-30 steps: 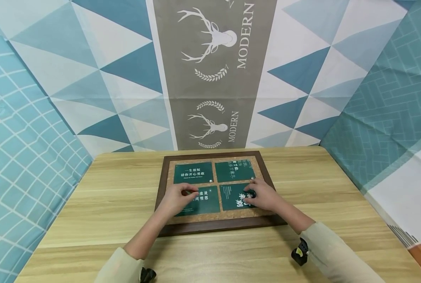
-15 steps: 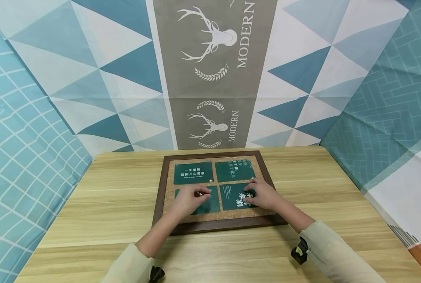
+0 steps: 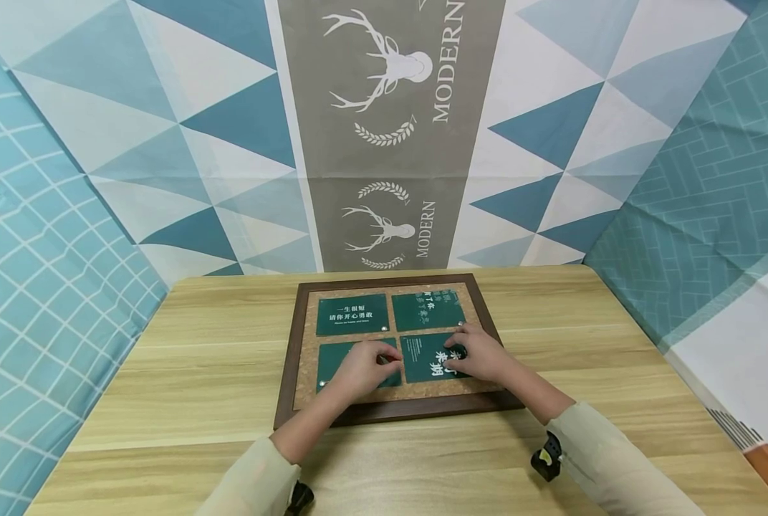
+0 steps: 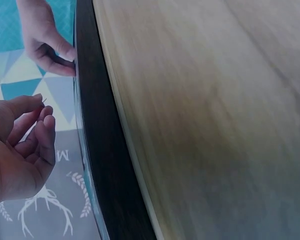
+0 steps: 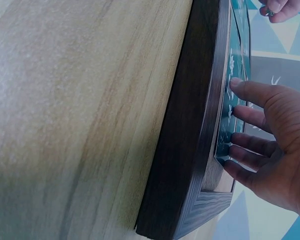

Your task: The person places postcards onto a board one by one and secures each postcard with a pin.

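Note:
Several green cards with white lettering lie on a cork board point(image 3: 393, 394) in a dark wooden frame. My left hand point(image 3: 366, 369) hovers by the right edge of the lower-left card point(image 3: 334, 358), partly covering it. Between its thumb and index finger it pinches a thumbtack point(image 4: 44, 102), thin point sticking out. My right hand point(image 3: 481, 356) rests its spread fingertips on the lower-right card point(image 3: 420, 357); in the right wrist view these fingers point(image 5: 255, 142) are fairly straight. A silver tack point(image 3: 322, 383) sits at the lower-left card's bottom left corner.
Above are the upper-left card point(image 3: 352, 315), with a tack point(image 3: 384, 329) at its lower right corner, and the upper-right card point(image 3: 423, 309). The wooden table point(image 3: 229, 373) surrounds the frame point(image 3: 416, 410). Patterned cloth point(image 3: 397, 143) hangs behind and at both sides.
My left hand has slid right across the lower-left card towards its right edge, uncovering that card's left side and the tack in its bottom left corner. My right hand stays put.

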Demonstrator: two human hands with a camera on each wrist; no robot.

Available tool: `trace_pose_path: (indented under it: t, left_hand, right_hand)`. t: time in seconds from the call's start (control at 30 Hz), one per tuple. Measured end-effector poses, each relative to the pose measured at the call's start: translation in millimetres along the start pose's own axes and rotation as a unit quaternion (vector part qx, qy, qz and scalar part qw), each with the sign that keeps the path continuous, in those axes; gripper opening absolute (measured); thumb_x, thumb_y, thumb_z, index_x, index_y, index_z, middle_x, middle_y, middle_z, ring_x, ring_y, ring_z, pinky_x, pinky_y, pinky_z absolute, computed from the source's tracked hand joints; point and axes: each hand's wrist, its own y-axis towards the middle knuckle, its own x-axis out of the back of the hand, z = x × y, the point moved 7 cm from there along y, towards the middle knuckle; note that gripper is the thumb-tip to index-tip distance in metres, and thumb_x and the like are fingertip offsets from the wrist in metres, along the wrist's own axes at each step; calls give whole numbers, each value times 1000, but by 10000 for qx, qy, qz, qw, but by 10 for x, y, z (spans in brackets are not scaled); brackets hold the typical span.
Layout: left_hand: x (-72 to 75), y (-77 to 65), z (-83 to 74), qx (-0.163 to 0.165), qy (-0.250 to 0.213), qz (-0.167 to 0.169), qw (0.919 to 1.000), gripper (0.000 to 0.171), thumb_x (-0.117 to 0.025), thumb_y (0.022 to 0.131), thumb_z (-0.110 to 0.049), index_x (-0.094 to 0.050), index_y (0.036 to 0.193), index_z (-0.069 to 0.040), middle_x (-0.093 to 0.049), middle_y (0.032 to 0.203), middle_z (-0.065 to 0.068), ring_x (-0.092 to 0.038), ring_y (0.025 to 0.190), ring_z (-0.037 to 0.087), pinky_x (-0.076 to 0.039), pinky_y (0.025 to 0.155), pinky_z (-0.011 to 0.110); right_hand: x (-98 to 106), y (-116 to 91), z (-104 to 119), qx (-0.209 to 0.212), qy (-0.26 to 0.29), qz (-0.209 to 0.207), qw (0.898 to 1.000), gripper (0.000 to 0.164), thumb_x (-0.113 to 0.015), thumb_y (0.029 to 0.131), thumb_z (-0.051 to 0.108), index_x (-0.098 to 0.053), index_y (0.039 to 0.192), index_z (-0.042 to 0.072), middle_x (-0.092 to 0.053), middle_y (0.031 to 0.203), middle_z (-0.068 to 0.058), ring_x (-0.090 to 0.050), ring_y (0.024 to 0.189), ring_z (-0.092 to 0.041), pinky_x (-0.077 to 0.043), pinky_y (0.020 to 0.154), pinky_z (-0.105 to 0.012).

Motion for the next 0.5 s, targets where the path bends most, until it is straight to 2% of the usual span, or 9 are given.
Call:
trace_pose_path:
  t: [0.1, 0.13, 0.23, 0.5]
  left_hand:
    - [-51, 7, -17, 56, 35, 144, 9999, 16, -63, 90, -22, -72, 98, -13, -68, 93, -2, -59, 76, 10, -50, 68, 30]
    - [-68, 9, -21, 96, 23, 198, 9998, 16, -63, 90, -22, -72, 99, -13, -68, 93, -2, -59, 77, 10, -49, 63, 27]
    - [-107, 23, -38, 49, 109, 282, 9995, 15, -63, 89, -21, -72, 97, -12, -68, 91, -2, -60, 77, 10, -48, 62, 24]
    - [-211, 50, -57, -102, 594, 327, 9976, 13, -64, 89, -21, -73, 94, -14, -68, 89, -3, -61, 80, 11, -49, 66, 25]
  right_hand:
    - [-4, 3, 2, 24, -26, 0, 10000, 34, -71, 83, 31, -67, 109, 9, -52, 129, -19, -37, 133, -39, -41, 101, -49]
    - [-4, 4, 4, 29, -29, -7, 10000, 34, -71, 83, 30, -67, 109, 9, -52, 129, -19, -38, 132, -39, -41, 101, -49]
    - [4, 3, 9, 31, -36, -42, 10000, 34, -72, 82, 30, -68, 108, 9, -53, 128, -19, -40, 131, -39, -42, 100, -49]
    - [11, 4, 18, -7, 3, 41, 10000, 34, -71, 83, 30, -67, 109, 8, -52, 128, -19, -37, 132, -39, -40, 103, -49]
